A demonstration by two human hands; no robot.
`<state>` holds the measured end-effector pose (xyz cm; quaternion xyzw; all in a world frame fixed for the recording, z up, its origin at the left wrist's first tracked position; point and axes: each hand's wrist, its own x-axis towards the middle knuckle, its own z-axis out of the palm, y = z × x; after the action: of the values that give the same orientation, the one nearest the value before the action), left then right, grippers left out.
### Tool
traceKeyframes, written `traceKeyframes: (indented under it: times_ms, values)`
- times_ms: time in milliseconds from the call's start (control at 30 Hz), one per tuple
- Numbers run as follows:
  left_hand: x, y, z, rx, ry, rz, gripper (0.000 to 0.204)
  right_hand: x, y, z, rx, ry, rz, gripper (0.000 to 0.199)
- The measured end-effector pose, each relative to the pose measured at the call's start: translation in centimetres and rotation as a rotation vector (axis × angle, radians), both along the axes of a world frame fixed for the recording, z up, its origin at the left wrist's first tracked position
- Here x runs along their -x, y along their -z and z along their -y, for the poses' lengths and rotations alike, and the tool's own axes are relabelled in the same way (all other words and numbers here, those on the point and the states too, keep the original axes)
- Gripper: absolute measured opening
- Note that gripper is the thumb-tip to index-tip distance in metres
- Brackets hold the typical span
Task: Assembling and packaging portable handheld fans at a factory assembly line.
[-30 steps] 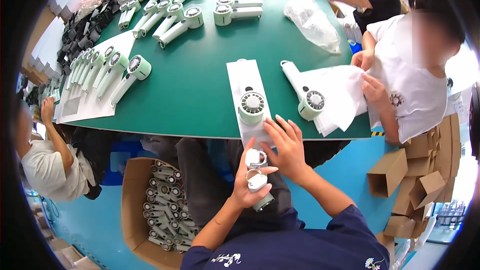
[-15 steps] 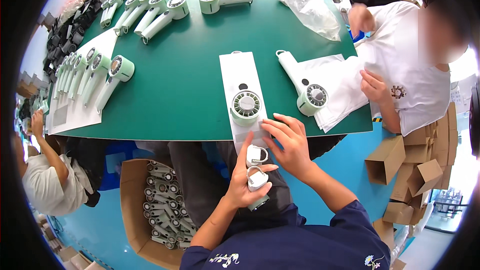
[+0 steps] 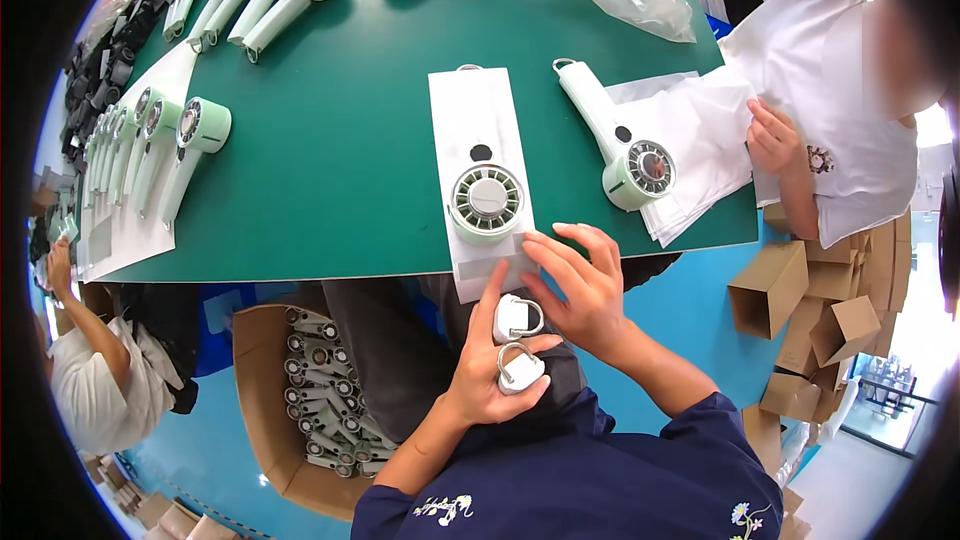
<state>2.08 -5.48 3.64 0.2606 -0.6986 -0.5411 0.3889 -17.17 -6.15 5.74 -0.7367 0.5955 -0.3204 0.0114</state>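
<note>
My left hand (image 3: 478,376) is closed around two handheld fans. Their white handle ends, an upper one (image 3: 510,320) and a lower one (image 3: 521,372), each with a metal loop, poke up between the fingers; their heads are hidden. Its index finger stretches to the lower edge of a long white bag (image 3: 462,110). A pale green fan (image 3: 487,198) lies face up along that bag, its loop past the far end; whether it is inside I cannot tell. My right hand (image 3: 582,285) has its fingers stretched and apart, fingertips touching the bag's clear near flap.
Another green fan (image 3: 638,170) rests on a stack of white bags (image 3: 690,140) at the right, beside a co-worker's hand (image 3: 775,140). More fans (image 3: 190,130) line the table's left. Below the table edge stands a carton (image 3: 262,410) of fans. Empty cartons (image 3: 768,290) are piled right.
The view has shifted slightly, so table things sit higher or further left. The co-worker's arm now reaches across to the fans at the far side. My hands keep their places at the bag.
</note>
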Motion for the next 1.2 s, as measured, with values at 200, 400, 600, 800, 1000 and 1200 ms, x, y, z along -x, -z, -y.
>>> traceKeyframes:
  times_ms: [200, 400, 600, 800, 1000, 1200]
  values:
    - [-0.3, 0.3, 0.5, 0.024, 0.022, 0.02, 0.05, 0.1, 0.7, -0.2, 0.027, -0.001, 0.006, 0.044]
    - [-0.4, 0.1, 0.7, 0.021, 0.052, 0.026, 0.049, 0.1, 0.4, -0.4, 0.019, 0.027, -0.008, 0.041]
    - [-0.2, 0.3, 0.5, 0.033, 0.051, 0.044, 0.043, -0.2, 0.4, 0.0, 0.013, 0.028, -0.037, 0.035]
    - [-0.2, 0.1, 0.7, 0.071, 0.058, 0.055, 0.04, -0.5, 1.0, -0.2, 0.09, 0.041, -0.048, 0.028]
    - [-0.2, -0.2, 0.9, 0.041, 0.069, 0.041, 0.04, -1.2, -0.8, 0.1, -0.016, 0.091, -0.03, 0.025]
    - [-0.3, -0.3, 1.2, 0.06, 0.094, 0.043, 0.04, -0.7, -2.7, 1.1, -0.209, 0.01, 0.013, 0.028]
